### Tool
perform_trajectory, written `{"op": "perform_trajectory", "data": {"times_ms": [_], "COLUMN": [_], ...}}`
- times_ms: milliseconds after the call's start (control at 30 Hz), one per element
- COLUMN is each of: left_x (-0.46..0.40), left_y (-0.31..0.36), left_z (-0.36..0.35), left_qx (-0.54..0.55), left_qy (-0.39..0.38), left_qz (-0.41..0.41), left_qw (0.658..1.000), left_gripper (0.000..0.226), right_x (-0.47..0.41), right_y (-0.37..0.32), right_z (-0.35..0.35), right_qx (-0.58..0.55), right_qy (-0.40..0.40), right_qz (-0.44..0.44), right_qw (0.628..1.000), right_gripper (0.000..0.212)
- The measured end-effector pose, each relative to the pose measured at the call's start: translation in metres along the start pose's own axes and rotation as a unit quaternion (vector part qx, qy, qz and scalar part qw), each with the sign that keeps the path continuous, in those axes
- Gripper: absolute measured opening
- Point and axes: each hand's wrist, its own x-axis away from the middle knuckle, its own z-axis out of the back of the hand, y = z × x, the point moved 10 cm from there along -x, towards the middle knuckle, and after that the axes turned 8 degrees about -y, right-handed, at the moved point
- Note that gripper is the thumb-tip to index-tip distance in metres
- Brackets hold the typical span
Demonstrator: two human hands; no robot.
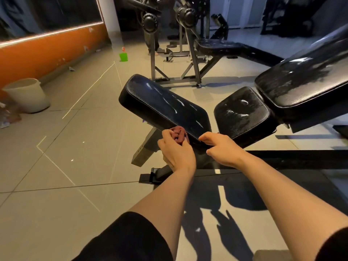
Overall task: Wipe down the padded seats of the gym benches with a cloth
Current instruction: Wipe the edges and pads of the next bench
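Observation:
A black padded bench seat (pixel 163 102) slants across the middle of the view, with wet streaks on top. My left hand (pixel 176 149) holds a bunched dark red cloth (pixel 178 134) against the pad's near left edge. My right hand (pixel 220 147) grips the near corner of the same pad, fingers curled over its rim. To the right sit a second small black seat pad (pixel 243 112) and its long backrest (pixel 305 76), both streaked with moisture.
A pale bucket (pixel 28 95) stands by the orange wall at left. A green cup (pixel 123 57) sits on the tiled floor further back. Behind are a weight machine frame (pixel 175 53) and another black bench (pixel 220 46). The bench's steel base (pixel 148 147) runs below my hands.

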Motion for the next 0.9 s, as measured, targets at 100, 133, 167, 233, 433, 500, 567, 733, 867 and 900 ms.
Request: {"op": "perform_trajectory", "data": {"times_ms": [100, 133, 167, 233, 433, 500, 567, 733, 867, 900], "left_x": [-0.002, -0.003, -0.004, -0.006, -0.005, -0.002, -0.002, -0.019, -0.018, -0.013], "left_y": [-0.002, -0.004, -0.006, -0.010, -0.037, -0.047, -0.047, -0.031, -0.021, -0.021], "left_z": [-0.003, -0.005, -0.005, -0.006, -0.029, -0.039, -0.035, 0.012, 0.010, 0.001], "left_qx": [0.044, 0.047, 0.045, 0.041, 0.081, 0.084, 0.083, 0.151, 0.111, 0.095], "left_qy": [0.024, 0.026, 0.028, 0.033, -0.059, -0.105, -0.094, 0.054, 0.040, 0.010], "left_qz": [0.009, 0.012, 0.015, 0.025, 0.115, 0.161, 0.164, 0.100, 0.078, 0.086], "left_qw": [0.999, 0.999, 0.998, 0.998, 0.988, 0.978, 0.978, 0.982, 0.990, 0.992], "left_gripper": [0.032, 0.032, 0.032, 0.025, 0.014, 0.012, 0.009, 0.012, 0.013, 0.013], "right_x": [0.000, 0.000, 0.000, -0.002, 0.003, 0.005, 0.004, 0.001, -0.001, -0.002], "right_y": [0.000, 0.000, 0.000, 0.001, 0.004, 0.003, -0.001, -0.006, -0.005, -0.005], "right_z": [-0.002, -0.003, -0.003, -0.003, -0.003, -0.005, -0.004, 0.002, 0.003, 0.003], "right_qx": [0.008, 0.010, 0.013, 0.018, 0.005, 0.012, 0.022, 0.037, 0.041, 0.041], "right_qy": [-0.006, -0.006, -0.007, -0.009, -0.024, -0.021, -0.010, 0.024, 0.018, 0.015], "right_qz": [0.001, 0.002, 0.002, 0.003, 0.007, 0.010, 0.013, 0.017, 0.008, 0.008], "right_qw": [1.000, 1.000, 1.000, 1.000, 1.000, 1.000, 1.000, 0.999, 0.999, 0.999], "right_gripper": [0.059, 0.059, 0.060, 0.060, 0.063, 0.060, 0.059, 0.057, 0.059, 0.058]}}
